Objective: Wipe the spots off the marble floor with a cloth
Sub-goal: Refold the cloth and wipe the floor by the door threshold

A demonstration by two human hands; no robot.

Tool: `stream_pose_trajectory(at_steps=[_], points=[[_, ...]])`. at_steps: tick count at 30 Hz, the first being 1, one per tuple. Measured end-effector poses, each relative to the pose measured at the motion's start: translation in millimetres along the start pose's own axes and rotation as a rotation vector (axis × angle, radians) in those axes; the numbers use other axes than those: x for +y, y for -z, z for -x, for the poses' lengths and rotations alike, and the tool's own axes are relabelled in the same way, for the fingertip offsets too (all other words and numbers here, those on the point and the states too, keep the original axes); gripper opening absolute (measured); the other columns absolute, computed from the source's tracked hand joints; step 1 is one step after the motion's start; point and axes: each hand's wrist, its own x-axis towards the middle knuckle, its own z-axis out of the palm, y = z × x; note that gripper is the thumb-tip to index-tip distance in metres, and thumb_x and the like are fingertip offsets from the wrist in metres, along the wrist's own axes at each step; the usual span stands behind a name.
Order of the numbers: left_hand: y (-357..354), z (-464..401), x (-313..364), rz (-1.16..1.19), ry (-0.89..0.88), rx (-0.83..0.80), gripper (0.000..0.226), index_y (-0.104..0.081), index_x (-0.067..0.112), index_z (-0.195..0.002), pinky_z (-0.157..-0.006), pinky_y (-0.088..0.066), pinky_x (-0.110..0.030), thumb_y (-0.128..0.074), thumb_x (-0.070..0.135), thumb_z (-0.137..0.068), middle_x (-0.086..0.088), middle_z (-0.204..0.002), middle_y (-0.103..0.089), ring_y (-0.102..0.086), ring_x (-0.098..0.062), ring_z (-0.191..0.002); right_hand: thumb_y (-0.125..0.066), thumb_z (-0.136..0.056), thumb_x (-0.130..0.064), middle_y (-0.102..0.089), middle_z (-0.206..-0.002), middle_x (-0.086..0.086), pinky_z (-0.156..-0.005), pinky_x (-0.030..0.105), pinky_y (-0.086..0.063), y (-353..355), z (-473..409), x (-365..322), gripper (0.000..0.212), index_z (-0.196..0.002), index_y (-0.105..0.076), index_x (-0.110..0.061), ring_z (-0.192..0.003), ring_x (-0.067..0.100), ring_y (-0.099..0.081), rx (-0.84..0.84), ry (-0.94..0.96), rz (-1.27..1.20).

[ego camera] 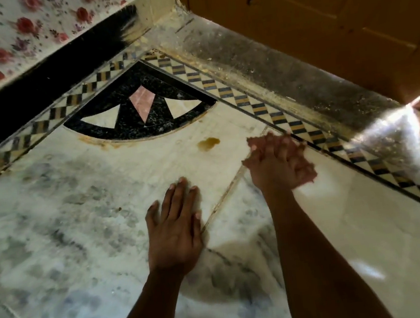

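A brown spot (208,143) lies on the white, grey-veined marble floor (77,200), just below a black fan-shaped inlay (140,109). Fainter brown staining (97,142) follows the inlay's curved edge. My left hand (175,228) rests flat on the marble with its palm down, holding nothing, below the spot. My right hand (280,161) is to the right of the spot, near the checkered border, and is smeared by motion blur. No cloth shows in either hand or on the floor.
A black-and-yellow checkered border (263,105) frames the floor corner. Beyond it run a dusty stone threshold (286,77) and a wooden door (316,3) at the right, and a floral wall with a black skirting (27,101) at the left. A floor joint (223,196) runs between my hands.
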Motion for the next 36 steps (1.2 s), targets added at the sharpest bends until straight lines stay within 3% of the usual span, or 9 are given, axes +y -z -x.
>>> stream_pose_trajectory(at_steps=[5, 9, 14, 19, 22, 25, 29, 33, 36], points=[[8, -3, -4, 0.169, 0.126, 0.078, 0.069, -0.048, 0.018, -0.158, -0.12, -0.041, -0.049, -0.048, 0.053, -0.099, -0.003, -0.169, -0.044, -0.043, -0.024, -0.155, -0.027, -0.103, -0.07, 0.002, -0.181, -0.008, -0.126, 0.07, -0.001, -19, 80, 25, 0.068, -0.167, -0.009, -0.052, -0.167, 0.033, 0.007, 0.006, 0.526, 0.158], [12, -32, -34, 0.163, 0.072, 0.11, 0.068, -0.047, 0.014, -0.159, -0.118, -0.049, -0.041, -0.05, 0.045, -0.098, -0.005, -0.167, -0.046, -0.047, -0.022, -0.152, -0.022, -0.097, -0.077, -0.007, -0.182, 0.001, -0.124, 0.075, -0.013, -10, 66, 82, 0.076, -0.168, -0.015, -0.05, -0.165, 0.042, -0.003, 0.03, 0.254, 0.187], [14, -89, -73, -0.041, 0.283, 0.067, 0.081, -0.028, 0.013, -0.168, -0.129, -0.025, -0.05, -0.026, 0.063, -0.104, -0.011, -0.177, -0.023, -0.026, -0.03, -0.163, -0.04, -0.102, -0.062, -0.03, -0.171, 0.002, -0.127, 0.07, -0.017, 8, 1, 11, 0.054, -0.154, -0.041, -0.046, -0.158, 0.036, -0.02, 0.158, 0.092, -0.074], [13, -89, -72, -0.047, 0.308, 0.138, 0.076, -0.034, 0.016, -0.166, -0.129, -0.026, -0.05, -0.031, 0.062, -0.105, -0.005, -0.176, -0.027, -0.028, -0.027, -0.162, -0.016, -0.101, -0.074, 0.003, -0.182, 0.001, -0.127, 0.072, 0.007, -30, 19, -44, 0.075, -0.17, -0.006, -0.044, -0.166, 0.038, 0.009, 0.083, 0.228, 0.066], [14, -92, -71, -0.047, 0.307, 0.129, 0.074, -0.034, 0.017, -0.166, -0.129, -0.026, -0.05, -0.032, 0.06, -0.106, -0.004, -0.177, -0.025, -0.028, -0.027, -0.163, -0.021, -0.103, -0.07, -0.01, -0.181, -0.005, -0.128, 0.066, -0.001, -27, 63, -14, 0.069, -0.168, -0.017, -0.048, -0.167, 0.033, -0.004, 0.16, 0.333, 0.101], [11, -90, -74, -0.062, 0.323, 0.137, 0.073, -0.034, 0.018, -0.167, -0.128, -0.028, -0.049, -0.036, 0.058, -0.105, -0.003, -0.177, -0.025, -0.028, -0.026, -0.163, -0.021, -0.103, -0.066, -0.017, -0.18, 0.002, -0.126, 0.071, -0.01, -20, 38, 3, 0.069, -0.168, -0.022, -0.044, -0.165, 0.039, -0.011, 0.128, 0.139, 0.101], [12, -92, -74, -0.068, 0.334, 0.158, 0.072, -0.036, 0.02, -0.166, -0.127, -0.028, -0.048, -0.04, 0.056, -0.105, -0.001, -0.177, -0.026, -0.03, -0.025, -0.162, -0.022, -0.109, -0.065, 0.001, -0.181, 0.01, -0.123, 0.078, 0.005, -9, -30, -48, 0.069, -0.171, -0.013, -0.037, -0.164, 0.048, 0.008, 0.147, -0.072, -0.06], [10, -91, -72, -0.073, 0.342, 0.148, 0.071, -0.036, 0.02, -0.166, -0.127, -0.028, -0.048, -0.037, 0.057, -0.105, 0.0, -0.177, -0.025, -0.03, -0.024, -0.162, -0.026, -0.108, -0.066, 0.016, -0.18, -0.001, -0.125, 0.073, 0.008, -24, -27, -77, 0.069, -0.167, 0.005, -0.049, -0.164, 0.04, 0.019, 0.0, 0.254, 0.087], [11, -90, -74, -0.076, 0.343, 0.137, 0.071, -0.035, 0.02, -0.167, -0.128, -0.027, -0.047, -0.035, 0.057, -0.105, 0.0, -0.177, -0.025, -0.029, -0.023, -0.163, -0.034, -0.106, -0.062, -0.019, -0.179, -0.005, -0.127, 0.067, -0.014, -30, 1, -41, 0.06, -0.165, -0.029, -0.049, -0.165, 0.036, -0.015, 0.082, 0.524, 0.177]])
